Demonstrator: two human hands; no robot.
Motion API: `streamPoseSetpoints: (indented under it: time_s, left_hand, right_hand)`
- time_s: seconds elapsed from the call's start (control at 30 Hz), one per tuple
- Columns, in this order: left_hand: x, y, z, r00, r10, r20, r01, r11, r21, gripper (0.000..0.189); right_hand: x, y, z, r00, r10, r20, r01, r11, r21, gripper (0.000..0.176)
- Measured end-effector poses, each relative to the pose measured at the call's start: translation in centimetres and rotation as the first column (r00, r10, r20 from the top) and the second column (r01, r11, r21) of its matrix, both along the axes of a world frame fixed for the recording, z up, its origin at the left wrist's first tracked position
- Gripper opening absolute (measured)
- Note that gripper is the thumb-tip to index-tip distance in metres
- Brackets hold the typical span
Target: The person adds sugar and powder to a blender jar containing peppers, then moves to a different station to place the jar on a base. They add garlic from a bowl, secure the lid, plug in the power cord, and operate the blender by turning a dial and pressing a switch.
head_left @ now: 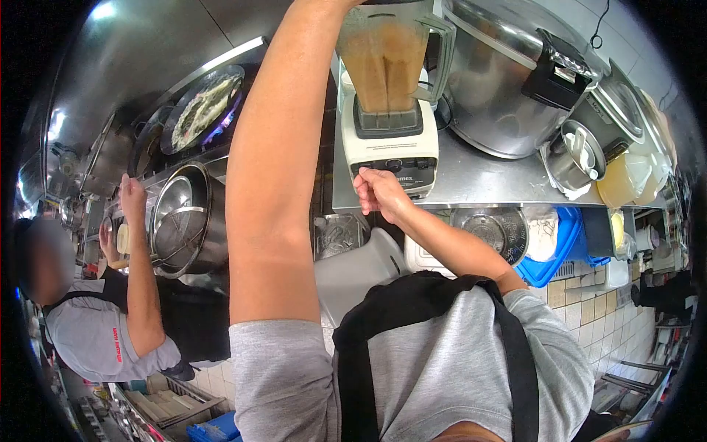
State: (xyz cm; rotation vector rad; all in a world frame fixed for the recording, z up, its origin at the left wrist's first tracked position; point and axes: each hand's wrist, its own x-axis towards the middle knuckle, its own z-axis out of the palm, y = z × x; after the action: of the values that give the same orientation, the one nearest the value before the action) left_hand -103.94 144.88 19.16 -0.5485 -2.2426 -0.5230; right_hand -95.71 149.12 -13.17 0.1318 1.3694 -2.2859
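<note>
A blender jug (pixel 387 62) with tan-brown contents stands upright on a cream-coloured blender base (pixel 390 151). My left arm stretches up to the top of the jug; only the wrist side of my left hand (pixel 329 4) shows at the frame's upper edge, its fingers out of sight. Curled at the front panel, my right hand (pixel 378 193) pinches the switch left of the central dial. The jug's clear handle is on its right side.
Right of the blender, a large metal pot (pixel 493 81) shares the steel counter (pixel 471 180) with a small utensil-filled pot (pixel 574 158). Below are a blue tub (pixel 563 250) and a grey container (pixel 361 272). At left, a co-worker (pixel 103 331) stands near a pan (pixel 206 110) and a strainer pot (pixel 184 221).
</note>
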Motion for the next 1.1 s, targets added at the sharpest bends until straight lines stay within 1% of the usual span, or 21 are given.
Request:
streamPoseSetpoints:
  time_s: [0.17,0.23,0.27,0.3,0.37,0.4,0.43,0.5,0.57,0.63,0.67,0.7,0.77,0.8,0.83,0.87,0.93,0.97,1.03,1.07,1.1]
  left_hand:
    - [-0.1,0.1,-0.2,1.000,0.007,-0.016,-0.007,1.000,-0.005,0.068]
    - [-0.1,0.1,0.0,1.000,0.003,-0.028,-0.003,1.000,-0.003,0.069]
    - [-0.1,0.1,0.1,1.000,0.001,-0.012,-0.001,1.000,-0.012,0.069]
    - [0.0,0.1,0.1,1.000,0.000,0.005,0.000,1.000,-0.020,0.069]
    - [-0.4,-0.1,-0.4,1.000,0.011,-0.019,-0.011,1.000,-0.012,0.068]
    - [-0.7,0.1,-0.3,0.998,0.015,-0.053,-0.015,1.000,-0.005,0.068]
    - [-0.7,0.2,-0.1,0.997,-0.002,-0.080,0.002,1.000,-0.003,0.068]
    - [-0.1,0.3,0.0,0.999,0.020,-0.038,-0.021,1.000,-0.022,0.067]
    - [1.1,0.5,0.3,0.995,-0.010,-0.096,0.010,1.000,-0.002,0.062]
    - [-0.4,-0.1,-0.3,0.995,-0.022,-0.093,0.018,0.999,-0.039,0.070]
    - [-1.8,-0.2,-1.1,0.977,-0.061,-0.204,0.063,0.998,0.001,0.068]
    - [-1.8,-0.1,-0.8,0.974,-0.073,-0.217,0.073,0.997,-0.008,0.068]
    - [-1.1,0.1,-0.8,0.992,0.000,-0.128,-0.008,0.998,-0.064,0.072]
    - [-1.5,0.1,-1.0,0.982,-0.022,-0.186,0.016,0.999,-0.030,0.066]
    - [-1.7,0.1,-1.1,0.979,-0.022,-0.203,0.016,0.999,-0.028,0.066]
    - [-1.9,0.1,-1.2,0.977,-0.020,-0.214,0.014,0.999,-0.032,0.066]
    - [-1.7,0.2,-1.0,0.980,-0.016,-0.200,0.012,1.000,-0.019,0.063]
    - [-1.7,0.2,-1.2,0.977,-0.008,-0.214,0.005,1.000,-0.017,0.063]
    - [-2.1,0.2,-1.0,0.976,-0.036,-0.215,0.035,0.999,-0.012,0.067]
    - [-2.2,0.4,-0.9,0.974,-0.041,-0.225,0.040,0.999,-0.007,0.065]
    - [-2.1,0.6,-0.8,0.977,-0.046,-0.207,0.049,0.999,0.008,0.064]
  right_hand:
    - [0.8,1.0,-0.5,0.996,0.080,-0.027,-0.078,0.995,0.063,0.040]
    - [1.4,1.7,-0.1,0.926,0.377,0.002,-0.365,0.896,0.254,0.041]
    - [1.8,2.2,0.3,0.906,0.423,-0.030,-0.396,0.869,0.295,0.037]
    - [2.0,2.7,0.8,0.906,0.423,-0.027,-0.397,0.869,0.296,0.037]
    - [2.0,4.0,3.1,0.894,0.399,-0.204,-0.314,0.882,0.353,0.035]
    - [2.0,5.0,5.4,0.874,0.405,-0.269,-0.290,0.878,0.382,0.033]
    - [2.3,6.2,8.0,0.843,0.409,-0.351,-0.294,0.895,0.335,0.033]
    - [2.7,9.0,13.6,0.773,0.339,-0.536,-0.220,0.936,0.274,0.031]
    - [2.1,11.6,18.0,0.713,0.064,-0.698,0.002,0.996,0.093,0.030]
    - [-0.6,14.1,21.4,0.595,-0.154,-0.789,-0.037,0.975,-0.218,0.026]
    - [-2.3,14.9,23.4,0.536,-0.236,-0.810,0.057,0.968,-0.244,0.025]
    - [-4.2,15.6,25.3,0.472,-0.314,-0.824,0.150,0.949,-0.276,0.025]
    - [-8.3,16.7,28.1,0.433,-0.431,-0.791,0.335,0.892,-0.303,0.024]
    - [-11.0,17.5,29.1,0.429,-0.472,-0.770,0.399,0.864,-0.307,0.022]
    - [-14.0,18.1,29.9,0.421,-0.510,-0.750,0.456,0.834,-0.311,0.020]
    - [-16.5,18.5,30.9,0.408,-0.508,-0.758,0.447,0.836,-0.319,0.020]
    - [-20.9,19.1,32.7,0.375,-0.542,-0.752,0.596,0.763,-0.252,0.021]
    - [-22.7,19.1,33.3,0.368,-0.538,-0.759,0.586,0.767,-0.260,0.021]
    - [-26.6,18.9,35.4,0.418,-0.477,-0.773,0.623,0.770,-0.139,0.024]
    - [-28.2,18.6,36.3,0.454,-0.445,-0.772,0.607,0.789,-0.097,0.025]
    - [-29.8,18.2,37.1,0.445,-0.442,-0.779,0.595,0.796,-0.111,0.025]
